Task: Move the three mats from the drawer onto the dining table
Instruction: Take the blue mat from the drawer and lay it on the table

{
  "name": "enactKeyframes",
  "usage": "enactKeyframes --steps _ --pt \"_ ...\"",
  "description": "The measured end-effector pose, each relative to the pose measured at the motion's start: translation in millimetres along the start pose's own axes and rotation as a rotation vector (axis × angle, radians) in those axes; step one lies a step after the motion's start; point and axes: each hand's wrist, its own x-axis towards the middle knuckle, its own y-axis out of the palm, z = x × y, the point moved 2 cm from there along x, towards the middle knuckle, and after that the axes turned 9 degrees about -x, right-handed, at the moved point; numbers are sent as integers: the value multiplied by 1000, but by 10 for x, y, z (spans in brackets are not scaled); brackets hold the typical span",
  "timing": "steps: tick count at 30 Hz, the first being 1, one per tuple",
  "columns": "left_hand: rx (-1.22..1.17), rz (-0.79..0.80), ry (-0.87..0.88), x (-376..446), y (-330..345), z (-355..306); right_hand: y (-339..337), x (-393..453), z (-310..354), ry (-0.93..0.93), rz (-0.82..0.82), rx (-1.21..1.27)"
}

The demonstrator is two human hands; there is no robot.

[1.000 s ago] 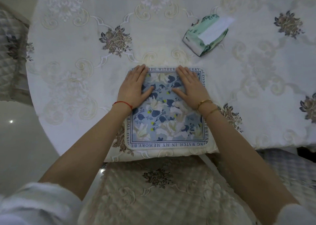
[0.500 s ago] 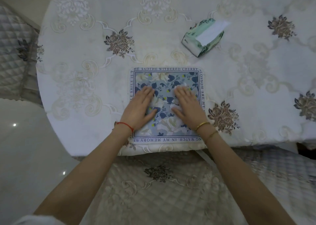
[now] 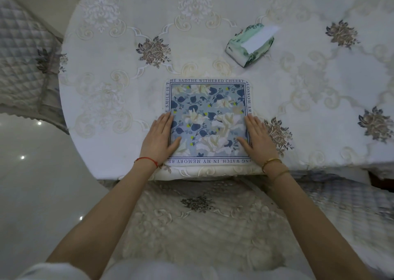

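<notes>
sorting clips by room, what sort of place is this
Most likely a home dining area. A round table under an embroidered floral cloth, quilted chair covers around it, a tissue pack, and a floral mat lying flat with the left hand and right hand at its sides.

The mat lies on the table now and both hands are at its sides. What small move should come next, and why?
Probably lift both hands away. The floral mat lies flat near the dining table edge, and the left hand and right hand rest open along its sides.
</notes>
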Motion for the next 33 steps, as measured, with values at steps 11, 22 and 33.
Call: enactKeyframes --steps 11,22,33 --pt "-53 64 44 -405 321 -508 282 -252 795 -152 60 -45" --pt "-8 43 -18 -710 149 -164 206 -664 255 -25 12 54" --pt "-62 -186 109 -1012 -289 -527 -297 -1057 402 42 -189 142"
